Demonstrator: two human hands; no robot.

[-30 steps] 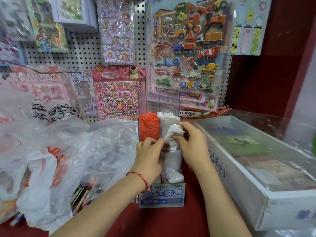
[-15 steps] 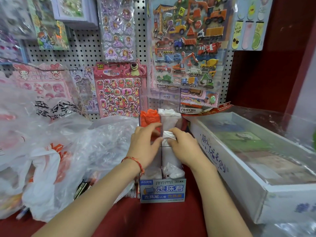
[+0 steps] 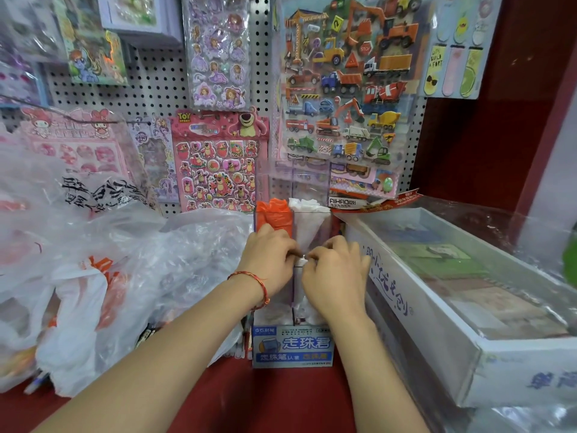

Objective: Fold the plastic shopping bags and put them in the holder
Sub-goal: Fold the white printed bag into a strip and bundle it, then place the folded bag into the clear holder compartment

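A clear compartmented holder (image 3: 313,225) with a blue label on its front stands on the red counter. Folded orange bags (image 3: 274,214) fill its back left compartment and folded white bags (image 3: 307,204) the back right one. My left hand (image 3: 268,260) and my right hand (image 3: 335,276) meet over a middle compartment. Their curled fingertips pinch a folded white bag (image 3: 300,261), which is almost wholly hidden under them and sits low in the holder. More white plastic shows through the holder wall below my hands.
A heap of loose clear, white and orange shopping bags (image 3: 93,276) lies to the left. A long white box (image 3: 437,332) covered with plastic film stands close on the right. Sticker sheets (image 3: 218,170) hang on the pegboard behind.
The white bag stood high between my fingers a second ago. Both hands have gone down with it into the holder, and only a sliver of it shows now.
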